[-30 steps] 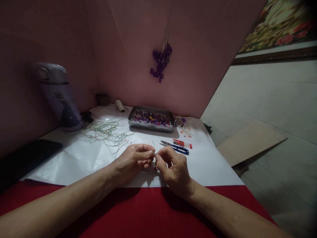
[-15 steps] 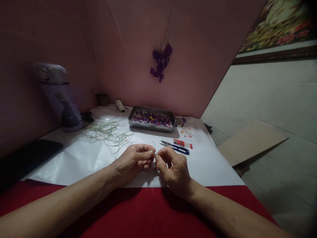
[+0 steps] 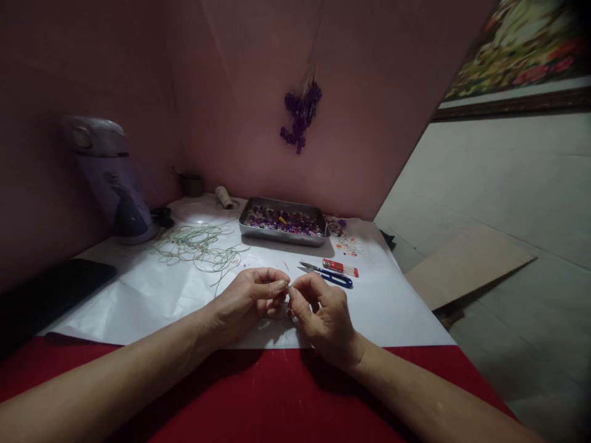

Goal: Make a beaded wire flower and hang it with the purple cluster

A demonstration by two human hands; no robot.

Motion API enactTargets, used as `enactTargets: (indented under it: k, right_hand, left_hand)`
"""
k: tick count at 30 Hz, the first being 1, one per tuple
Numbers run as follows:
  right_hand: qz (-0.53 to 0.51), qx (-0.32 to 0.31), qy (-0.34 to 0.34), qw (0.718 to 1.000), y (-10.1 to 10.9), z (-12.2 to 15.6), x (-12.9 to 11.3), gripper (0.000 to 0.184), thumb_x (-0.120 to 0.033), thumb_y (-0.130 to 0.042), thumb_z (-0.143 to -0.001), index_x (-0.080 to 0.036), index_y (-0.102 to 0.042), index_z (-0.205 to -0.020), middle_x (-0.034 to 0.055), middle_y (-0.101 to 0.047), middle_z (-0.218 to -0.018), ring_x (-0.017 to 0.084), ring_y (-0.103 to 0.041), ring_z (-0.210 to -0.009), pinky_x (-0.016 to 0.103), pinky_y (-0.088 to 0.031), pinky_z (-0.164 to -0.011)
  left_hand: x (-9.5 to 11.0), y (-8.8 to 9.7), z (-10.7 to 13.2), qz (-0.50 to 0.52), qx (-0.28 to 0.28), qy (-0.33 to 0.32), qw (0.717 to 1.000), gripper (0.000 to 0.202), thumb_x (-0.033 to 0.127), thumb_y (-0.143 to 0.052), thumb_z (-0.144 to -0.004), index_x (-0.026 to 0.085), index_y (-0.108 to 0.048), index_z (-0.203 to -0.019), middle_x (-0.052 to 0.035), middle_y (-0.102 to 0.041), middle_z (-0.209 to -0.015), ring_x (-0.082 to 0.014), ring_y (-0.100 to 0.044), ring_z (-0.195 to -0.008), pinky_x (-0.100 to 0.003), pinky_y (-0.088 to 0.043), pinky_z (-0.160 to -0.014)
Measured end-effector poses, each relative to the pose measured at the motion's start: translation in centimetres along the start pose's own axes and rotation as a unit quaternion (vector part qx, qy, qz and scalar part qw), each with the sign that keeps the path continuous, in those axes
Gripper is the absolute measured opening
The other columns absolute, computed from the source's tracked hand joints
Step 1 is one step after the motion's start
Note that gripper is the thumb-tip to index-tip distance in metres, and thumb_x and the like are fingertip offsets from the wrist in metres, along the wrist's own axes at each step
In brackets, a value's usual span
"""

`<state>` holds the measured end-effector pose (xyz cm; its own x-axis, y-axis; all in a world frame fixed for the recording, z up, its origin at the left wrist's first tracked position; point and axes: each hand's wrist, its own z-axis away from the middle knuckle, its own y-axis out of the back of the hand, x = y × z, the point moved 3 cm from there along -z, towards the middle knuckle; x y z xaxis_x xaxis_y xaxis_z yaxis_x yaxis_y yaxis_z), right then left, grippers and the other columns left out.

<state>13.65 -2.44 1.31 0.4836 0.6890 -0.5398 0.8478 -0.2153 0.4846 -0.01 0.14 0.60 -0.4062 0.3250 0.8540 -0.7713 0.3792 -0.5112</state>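
Note:
My left hand and my right hand meet fingertip to fingertip just above the white paper sheet. Between the pinched fingers is a small pale bead on a thin thread; a red bead hangs just below. Which hand holds the bead and which the thread is too small to tell. Behind the hands stands a metal tray full of purple and red beads. Blue-handled thread snips and a red lighter lie just beyond my right hand.
A tangle of pale green cord lies left of the tray, with a cord spool behind it. A lilac jug-like appliance stands at the back left. A purple bead cluster hangs on the wall. A red cloth covers the table front.

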Motion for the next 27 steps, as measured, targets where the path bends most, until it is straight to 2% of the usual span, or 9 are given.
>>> enactTargets:
  k: [27]
  right_hand:
    - [-0.02,0.001,-0.014,1.0,-0.18,-0.01,0.33,0.012,-0.018,-0.052,-0.089,-0.018,-0.054,-0.077,-0.0028,-0.055,-0.061,0.009,-0.048,-0.049,0.022,-0.038,-0.049]
  left_hand:
    - [-0.24,0.36,-0.27,0.003,-0.005,-0.002,1.0,0.014,0.017,-0.075,-0.069,0.009,-0.064,-0.073,-0.0019,-0.058,-0.063,-0.0068,-0.048,-0.052,-0.019,-0.034,-0.05]
